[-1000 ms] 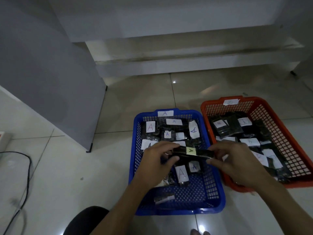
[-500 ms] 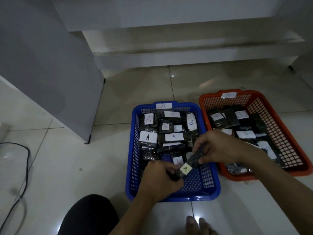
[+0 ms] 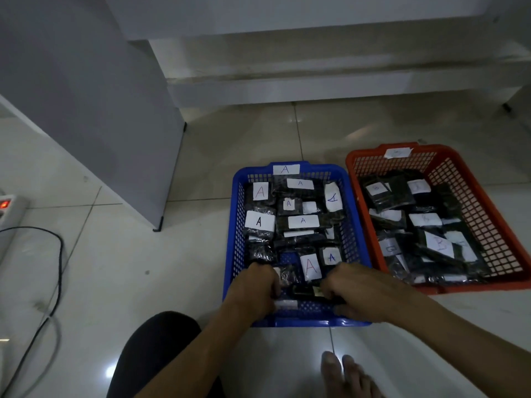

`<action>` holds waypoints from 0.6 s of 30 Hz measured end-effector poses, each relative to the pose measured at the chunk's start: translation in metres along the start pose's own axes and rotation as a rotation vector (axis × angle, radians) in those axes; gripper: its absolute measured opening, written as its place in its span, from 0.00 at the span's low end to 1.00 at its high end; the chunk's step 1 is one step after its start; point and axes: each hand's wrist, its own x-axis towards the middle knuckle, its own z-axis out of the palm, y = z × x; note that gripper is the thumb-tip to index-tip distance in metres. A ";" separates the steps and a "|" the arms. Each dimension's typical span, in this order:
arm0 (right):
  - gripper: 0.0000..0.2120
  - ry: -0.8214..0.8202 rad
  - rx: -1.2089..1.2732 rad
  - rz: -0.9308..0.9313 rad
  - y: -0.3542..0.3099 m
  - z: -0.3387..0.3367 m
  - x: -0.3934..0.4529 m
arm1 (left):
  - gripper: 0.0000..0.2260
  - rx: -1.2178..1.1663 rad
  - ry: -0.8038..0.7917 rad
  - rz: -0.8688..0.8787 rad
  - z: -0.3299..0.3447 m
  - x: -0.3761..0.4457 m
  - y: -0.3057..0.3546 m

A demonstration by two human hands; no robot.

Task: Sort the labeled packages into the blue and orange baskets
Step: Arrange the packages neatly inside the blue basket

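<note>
Dark package (image 3: 304,291) lay low in the blue basket (image 3: 352,242), lower centre of frame — held between both grips: left hand (image 3: 254,291) curled on its left end, right hand (image 3: 362,291) on its right.

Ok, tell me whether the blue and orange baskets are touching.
Apart. The head view shows a strip of pale floor between the blue basket and the orange basket along their facing sides.

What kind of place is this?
Probably an indoor room used as a makeshift sorting spot: blue basket and orange basket sit directly on a glossy tiled floor, beside a power strip.
</note>
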 end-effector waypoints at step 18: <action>0.07 0.050 -0.061 0.099 -0.004 0.014 0.016 | 0.09 0.228 0.121 -0.091 0.001 -0.001 -0.009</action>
